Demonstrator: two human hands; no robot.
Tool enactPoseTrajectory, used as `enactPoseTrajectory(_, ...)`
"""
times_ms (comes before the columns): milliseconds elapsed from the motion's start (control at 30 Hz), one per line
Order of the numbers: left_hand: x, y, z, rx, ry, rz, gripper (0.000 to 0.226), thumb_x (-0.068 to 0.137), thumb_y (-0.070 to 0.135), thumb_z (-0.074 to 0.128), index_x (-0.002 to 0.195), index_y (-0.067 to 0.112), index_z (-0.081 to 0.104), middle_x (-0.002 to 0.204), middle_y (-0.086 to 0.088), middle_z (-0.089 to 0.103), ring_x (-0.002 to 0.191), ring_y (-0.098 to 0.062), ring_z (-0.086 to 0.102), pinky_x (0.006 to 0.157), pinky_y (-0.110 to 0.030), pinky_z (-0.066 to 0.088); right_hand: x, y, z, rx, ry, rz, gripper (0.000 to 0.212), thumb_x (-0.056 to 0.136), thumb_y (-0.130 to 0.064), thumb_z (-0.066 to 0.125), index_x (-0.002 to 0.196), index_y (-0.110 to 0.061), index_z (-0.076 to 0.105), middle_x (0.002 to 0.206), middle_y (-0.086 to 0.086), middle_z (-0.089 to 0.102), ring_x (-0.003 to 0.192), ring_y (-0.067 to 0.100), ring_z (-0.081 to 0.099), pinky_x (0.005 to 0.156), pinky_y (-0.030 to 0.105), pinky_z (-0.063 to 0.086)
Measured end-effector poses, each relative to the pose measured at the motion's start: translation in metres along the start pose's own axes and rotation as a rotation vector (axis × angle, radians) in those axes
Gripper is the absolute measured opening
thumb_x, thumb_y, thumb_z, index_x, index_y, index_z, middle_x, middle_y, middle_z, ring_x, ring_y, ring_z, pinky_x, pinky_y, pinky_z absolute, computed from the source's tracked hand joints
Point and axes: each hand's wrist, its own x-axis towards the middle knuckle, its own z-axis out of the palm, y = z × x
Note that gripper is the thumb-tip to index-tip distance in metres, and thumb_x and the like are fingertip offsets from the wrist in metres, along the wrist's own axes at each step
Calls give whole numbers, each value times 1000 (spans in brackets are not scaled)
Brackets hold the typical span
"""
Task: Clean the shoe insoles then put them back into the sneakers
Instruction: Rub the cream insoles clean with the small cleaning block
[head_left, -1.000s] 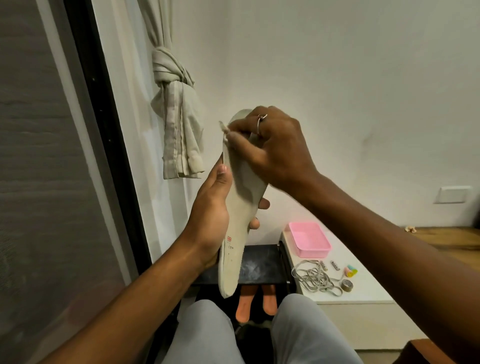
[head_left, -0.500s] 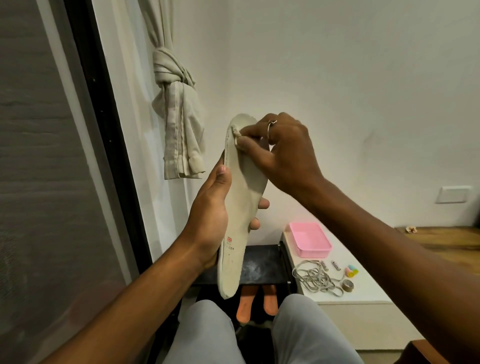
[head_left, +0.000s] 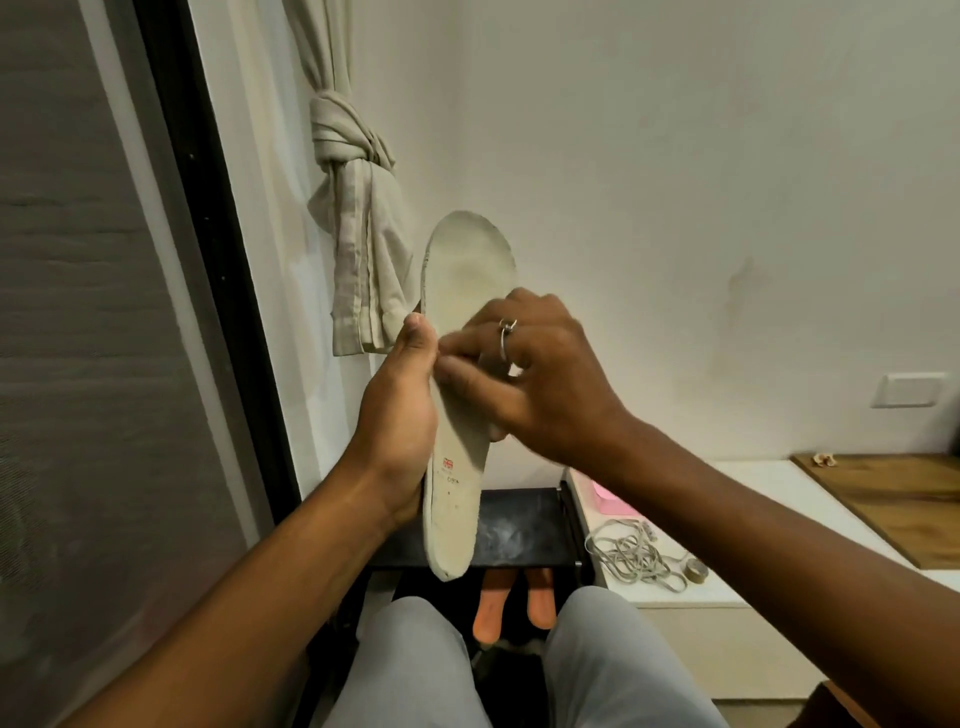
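up in front of the white wall, the left hand (head_left: 400, 415) grips the insole (head_left: 467, 270) by its middle, thumb flat along the near edge and fingers behind it. the right hand (head_left: 540, 374) presses curled fingers on the face of the insole just beside that thumb. it is blurry, so i cannot tell if it pinches a small cloth or rubs bare. the insole stands tall, toe end up, heel end down over the knees, and no sneaker shows. a hard rub could fold it or push it out of the one-hand hold, and then it would drop onto the smeared black shelf (head_left: 524, 530) and get dirty. it looks thin, soft and bendy, cream with faint smudges and a tiny red mark (head_left: 448, 462) low down, long with round ends. a knotted curtain (head_left: 353, 249) hangs behind.
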Motion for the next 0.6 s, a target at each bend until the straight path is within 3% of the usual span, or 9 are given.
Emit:
enactPoseTrajectory(100,0,1,1,-24,-11,-18,60,103,58,30,137,17,58,111,-17,71,91,-28,70,76,-42,57,-1,5,-8,-95,-44,-52,18,92,-31,73,101,-17,80,92,-4,74,83,17,59,73,36,39)
enactPoseTrajectory(200,-2,-3,8,-4,-67,-6,59,103,56,28,140,20,55,120,-19,69,88,-29,68,65,-40,55,17,20,-12,-213,93,38,20,90,-34,74,99,-17,80,90,-3,74,82,17,57,74,28,29)
enactPoseTrajectory(267,-1,-4,7,-15,-71,5,58,103,56,28,140,21,55,121,-19,69,89,-30,67,65,-40,54,18,17,-8,-197,121,50,21,91,-33,73,99,-16,80,90,-3,74,82,17,57,74,29,31)
enactPoseTrajectory(433,3,4,-1,-53,-38,20,57,105,55,30,140,17,56,120,-18,68,100,-34,68,85,-45,55,-1,0,-8,-204,-68,-116,18,93,-33,71,99,-19,80,89,-5,73,81,15,56,73,31,34)
enactPoseTrajectory(500,2,3,1,-9,-51,35,57,105,54,29,140,17,55,113,-20,67,88,-33,64,73,-43,54,7,10,-15,-312,-42,-93,18,93,-34,71,98,-19,80,88,-5,73,81,15,55,74,30,31)
enactPoseTrajectory(600,1,-3,3,41,-81,45,58,105,54,26,142,20,53,119,-18,69,90,-29,66,65,-40,53,22,21,-24,-392,44,-25,18,90,-34,72,95,-19,81,85,-6,72,79,19,56,73,33,33)
